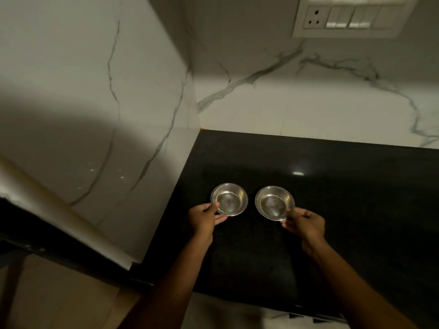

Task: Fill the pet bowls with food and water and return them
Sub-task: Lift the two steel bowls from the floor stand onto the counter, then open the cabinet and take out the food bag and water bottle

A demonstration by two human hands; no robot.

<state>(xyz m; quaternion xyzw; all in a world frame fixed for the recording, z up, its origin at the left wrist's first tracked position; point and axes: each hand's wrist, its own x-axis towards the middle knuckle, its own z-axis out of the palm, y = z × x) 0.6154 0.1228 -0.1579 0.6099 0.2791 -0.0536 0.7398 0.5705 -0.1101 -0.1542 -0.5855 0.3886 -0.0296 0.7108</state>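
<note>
The left forearm [171,279] and right forearm [351,283] reach up from 6 o'clock over the dark counter [356,210], each ending at a steel bowl near the centre. The left hand [203,219] pinches the left bowl [230,198] at about its 8 o'clock rim, thumb on top and fingers [221,218] curled beneath. The right hand [306,225] pinches the right bowl [274,202] at its 4 o'clock rim in the same way. The bowls are side by side, just apart, low over the counter — whether resting or barely lifted I cannot tell. Both look empty, so the task seems barely begun — food, water and the return are all still to do. A switch plate [349,17] sits at 1 o'clock on the marble wall
</note>
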